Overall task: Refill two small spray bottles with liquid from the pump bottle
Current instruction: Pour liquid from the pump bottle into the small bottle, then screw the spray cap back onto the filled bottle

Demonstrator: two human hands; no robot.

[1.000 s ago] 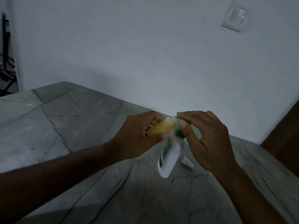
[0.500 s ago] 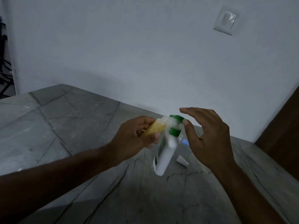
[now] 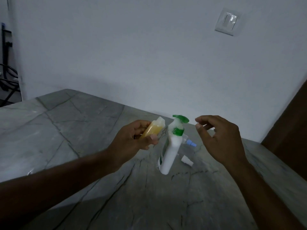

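My left hand holds a small clear bottle tilted, its open mouth up to the right; yellow liquid fills most of it. Just right of it the white pump bottle with a green pump head stands leaning on the grey stone counter. My right hand hovers right of the pump, fingers loosely curled and apart, holding nothing. Behind the pump bottle lies a second small clear bottle with a blue sprayer tip. A small white cap lies on the counter beside it.
A white wall with a light switch rises behind the counter. A brown wooden surface stands at the right. Dark cables and a stand are at the far left.
My right hand lifted off the pump head and drew away to the right. The small bottle's mouth moved away from the pump spout. The pump bottle stays on the counter.
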